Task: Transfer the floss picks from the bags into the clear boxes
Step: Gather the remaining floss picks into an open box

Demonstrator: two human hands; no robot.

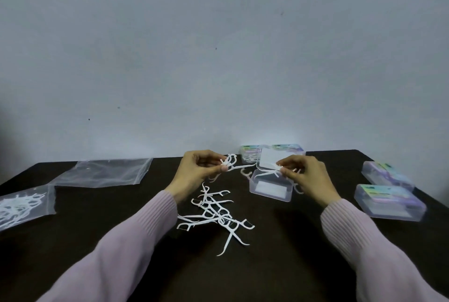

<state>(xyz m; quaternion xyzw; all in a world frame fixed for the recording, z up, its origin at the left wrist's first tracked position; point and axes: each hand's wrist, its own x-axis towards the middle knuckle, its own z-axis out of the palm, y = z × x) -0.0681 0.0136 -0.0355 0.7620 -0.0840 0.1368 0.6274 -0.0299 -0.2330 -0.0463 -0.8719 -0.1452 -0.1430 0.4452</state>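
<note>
White plastic floss picks (215,214) lie in a loose pile on the dark brown table (279,253), near the middle, between the 2 pink sleeves. The left hand (196,170) pinches a small bunch of picks (229,162) with its fingers and thumb, held up above the pile. The right hand (306,175) pinches a few more picks (279,168) right over the open clear plastic box (271,186). I think it holds them there so they can drop straight in. The box lid stands up at the far side, so the way in is free.

At the left, a clear plastic bag (21,203) has more picks in it, so the job is not done. Beside it, a little farther, lies a flat clear bag (104,173) that looks empty. At the right sit 2 shut clear boxes (388,202) with colourful labels, likely full. 2 more boxes (250,153) stand at the far edge. The picks are thin and tangle easily, so small bunches are wise.
</note>
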